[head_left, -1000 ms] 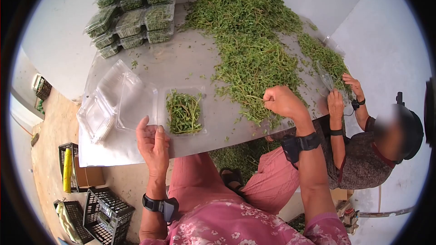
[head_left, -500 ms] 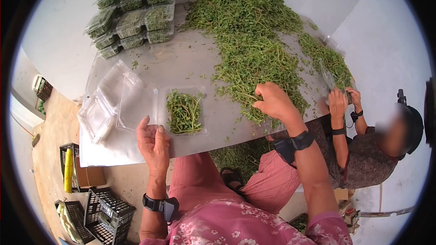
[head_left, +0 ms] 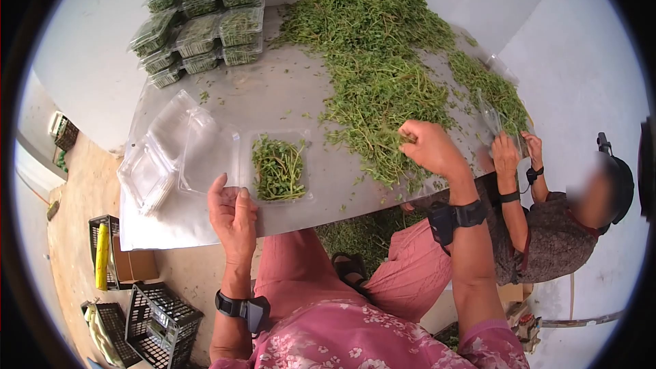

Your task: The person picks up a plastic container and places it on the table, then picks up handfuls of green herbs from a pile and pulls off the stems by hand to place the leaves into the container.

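Loose leafy green sprigs (head_left: 383, 96) are found right at the curled fingers of the right hand (head_left: 437, 154), whether pinched cannot be told, while the clear plastic clamshell (head_left: 308, 164) is neighboured by the left hand (head_left: 232, 222), its fingers spread

No readable text, label, brand, number or sign showed anywhere; any marks were too small or blurred to read.

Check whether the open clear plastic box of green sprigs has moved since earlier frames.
No; the box keeps its place relative to the near edge of the grey table.
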Demonstrator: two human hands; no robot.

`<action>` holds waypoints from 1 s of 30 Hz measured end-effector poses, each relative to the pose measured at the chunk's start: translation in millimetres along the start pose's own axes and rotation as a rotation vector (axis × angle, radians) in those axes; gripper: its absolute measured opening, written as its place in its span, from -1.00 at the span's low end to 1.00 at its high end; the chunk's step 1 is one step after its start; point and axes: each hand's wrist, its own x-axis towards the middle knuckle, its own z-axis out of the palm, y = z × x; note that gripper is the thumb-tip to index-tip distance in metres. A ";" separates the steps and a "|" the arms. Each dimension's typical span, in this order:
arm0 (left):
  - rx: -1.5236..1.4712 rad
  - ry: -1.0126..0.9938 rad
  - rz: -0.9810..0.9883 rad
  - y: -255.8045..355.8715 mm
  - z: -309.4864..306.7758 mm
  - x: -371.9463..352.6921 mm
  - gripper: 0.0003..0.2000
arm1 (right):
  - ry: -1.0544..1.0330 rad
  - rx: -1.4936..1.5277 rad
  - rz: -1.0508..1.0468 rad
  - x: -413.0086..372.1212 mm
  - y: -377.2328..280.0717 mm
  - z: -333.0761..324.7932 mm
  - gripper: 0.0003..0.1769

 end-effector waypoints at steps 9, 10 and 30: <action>0.008 0.001 0.003 0.1 -0.9 -0.5 -0.59 | -0.196 -0.125 -0.084 -6.6 -0.6 19.3 -0.68; 0.006 0.000 0.001 0.1 -0.7 -0.3 -0.59 | -0.193 -0.188 -0.096 -7.0 -0.8 23.6 -0.68; -0.019 -0.005 -0.001 2.5 -0.1 -0.5 -0.59 | -0.044 0.546 0.217 -2.6 -12.0 -18.1 -0.80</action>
